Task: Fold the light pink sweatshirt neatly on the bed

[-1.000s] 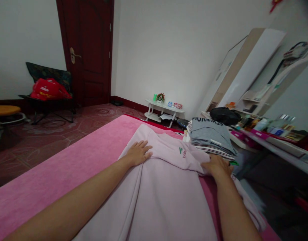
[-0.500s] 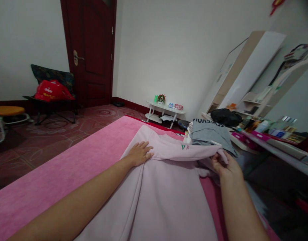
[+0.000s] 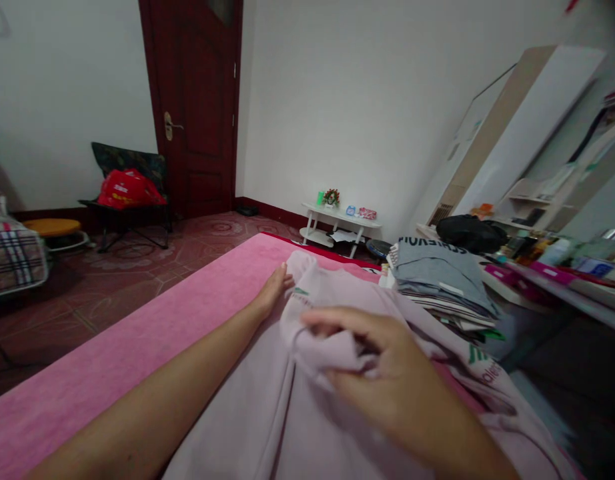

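On pink bedding (image 3: pixel 187 313), the pale garment (image 3: pixel 307 420) stretches lengthwise toward the wall (image 3: pixel 337 107).

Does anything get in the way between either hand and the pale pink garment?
Nothing visible does: the right hand pinches a fold of the pale pink garment, and the left hand is at its left edge. The folded clothes are stacked off to the right.

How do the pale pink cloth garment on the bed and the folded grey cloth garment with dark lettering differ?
The pale pink cloth garment lies largely spread out, while the grey cloth garment is folded on top of a stack of clothes. The bare right hand grips part of the pink one; no hand touches the grey one. Both bear printed lettering.
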A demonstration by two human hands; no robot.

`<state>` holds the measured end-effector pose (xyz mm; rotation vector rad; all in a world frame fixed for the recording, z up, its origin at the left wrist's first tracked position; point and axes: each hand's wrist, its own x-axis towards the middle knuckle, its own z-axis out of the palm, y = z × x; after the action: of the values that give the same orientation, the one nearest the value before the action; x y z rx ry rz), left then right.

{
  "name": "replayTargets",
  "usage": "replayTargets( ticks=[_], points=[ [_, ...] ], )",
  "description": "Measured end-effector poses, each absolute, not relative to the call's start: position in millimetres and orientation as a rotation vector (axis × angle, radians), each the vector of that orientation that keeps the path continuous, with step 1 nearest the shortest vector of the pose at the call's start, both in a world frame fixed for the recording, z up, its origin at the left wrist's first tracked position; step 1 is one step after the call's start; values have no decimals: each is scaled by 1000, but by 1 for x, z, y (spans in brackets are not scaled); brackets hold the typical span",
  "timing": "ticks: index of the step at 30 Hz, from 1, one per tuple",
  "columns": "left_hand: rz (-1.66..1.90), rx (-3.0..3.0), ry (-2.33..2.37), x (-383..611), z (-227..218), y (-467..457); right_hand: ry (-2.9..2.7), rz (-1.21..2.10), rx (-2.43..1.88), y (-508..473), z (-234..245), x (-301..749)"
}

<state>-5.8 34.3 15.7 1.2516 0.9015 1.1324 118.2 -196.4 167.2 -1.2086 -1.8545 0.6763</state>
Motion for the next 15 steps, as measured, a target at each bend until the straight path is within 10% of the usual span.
replayTargets(
  ticks=[15],
  points=[
    [1147, 1398, 984, 4, 40, 98, -2707, 319, -1029, -188, 113, 56]
  ],
)
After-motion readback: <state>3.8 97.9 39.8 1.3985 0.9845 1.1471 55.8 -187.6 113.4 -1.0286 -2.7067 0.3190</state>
